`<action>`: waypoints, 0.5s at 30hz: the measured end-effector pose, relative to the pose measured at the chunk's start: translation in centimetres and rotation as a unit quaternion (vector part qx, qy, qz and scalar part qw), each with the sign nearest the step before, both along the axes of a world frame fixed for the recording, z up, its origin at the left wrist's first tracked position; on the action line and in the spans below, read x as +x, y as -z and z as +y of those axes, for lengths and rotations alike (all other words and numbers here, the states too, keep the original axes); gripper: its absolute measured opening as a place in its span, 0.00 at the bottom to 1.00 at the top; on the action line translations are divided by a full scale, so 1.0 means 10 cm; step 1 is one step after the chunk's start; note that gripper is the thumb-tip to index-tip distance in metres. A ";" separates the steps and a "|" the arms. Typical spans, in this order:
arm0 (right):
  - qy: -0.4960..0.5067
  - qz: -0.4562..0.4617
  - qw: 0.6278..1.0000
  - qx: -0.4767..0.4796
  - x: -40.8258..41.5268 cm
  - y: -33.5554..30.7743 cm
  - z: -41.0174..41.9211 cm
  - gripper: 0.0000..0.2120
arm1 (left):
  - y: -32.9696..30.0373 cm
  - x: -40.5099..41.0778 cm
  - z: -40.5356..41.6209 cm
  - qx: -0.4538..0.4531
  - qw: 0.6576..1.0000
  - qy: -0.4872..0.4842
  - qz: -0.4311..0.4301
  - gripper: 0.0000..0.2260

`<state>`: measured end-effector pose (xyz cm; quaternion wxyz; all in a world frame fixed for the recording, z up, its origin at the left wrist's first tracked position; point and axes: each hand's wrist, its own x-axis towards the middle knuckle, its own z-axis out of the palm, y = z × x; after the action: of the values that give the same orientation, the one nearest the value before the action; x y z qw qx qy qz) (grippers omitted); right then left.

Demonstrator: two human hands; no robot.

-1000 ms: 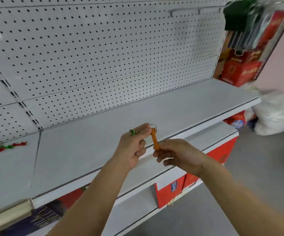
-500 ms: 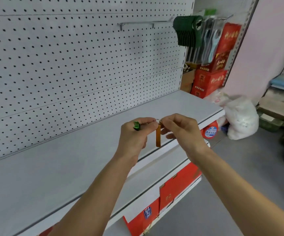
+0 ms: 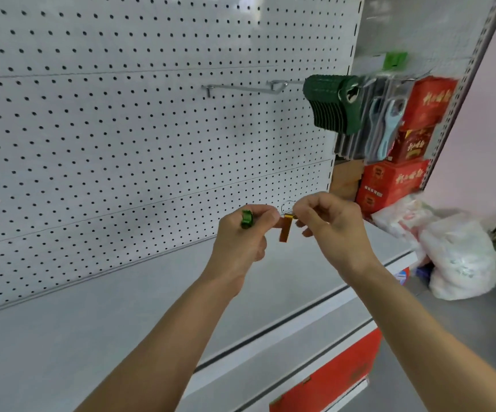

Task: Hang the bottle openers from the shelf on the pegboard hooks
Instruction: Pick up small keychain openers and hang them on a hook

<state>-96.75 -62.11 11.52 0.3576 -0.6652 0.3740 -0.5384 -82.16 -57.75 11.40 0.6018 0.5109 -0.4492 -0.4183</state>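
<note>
An orange bottle opener (image 3: pixel 284 229) hangs upright between my two hands above the grey shelf (image 3: pixel 98 328). My right hand (image 3: pixel 328 226) pinches its thin metal ring (image 3: pixel 287 207) at the top. My left hand (image 3: pixel 242 237) is curled round a green bottle opener (image 3: pixel 246 219), whose end sticks out of the fist, and its fingertips touch the orange one's top. A bare metal hook (image 3: pixel 241 88) juts from the white pegboard (image 3: pixel 122 129) above and behind my hands.
To the right of the hook hang a row of dark green items (image 3: pixel 333 104) and clear packs with pale blue openers (image 3: pixel 386 126). Red boxes (image 3: pixel 392 179) stand behind them. A white plastic bag (image 3: pixel 454 257) lies at the right by the shelf's end.
The view has swung right and upward, so the hook is now nearer the middle. My right hand has shifted from the orange opener's lower end to its ring. The left hand keeps the green one.
</note>
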 end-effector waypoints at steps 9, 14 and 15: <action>-0.061 -0.038 0.996 -0.055 -0.10 -0.70 -0.56 0.05 | -0.36 -0.12 -0.30 0.008 0.991 -0.075 0.109 0.09; -0.133 -0.050 0.987 -0.075 -0.03 -1.08 -0.75 0.05 | -0.53 -0.18 -0.36 -0.029 0.987 -0.112 0.109 0.08; -0.143 -0.050 0.985 -0.077 -0.01 -1.13 -0.78 0.05 | -0.55 -0.20 -0.36 -0.034 0.987 -0.119 0.101 0.08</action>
<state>-96.88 -69.93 22.86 0.3972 -0.7095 0.2139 -0.5414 -84.19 -61.39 16.92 0.7066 0.4949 -0.3362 -0.3779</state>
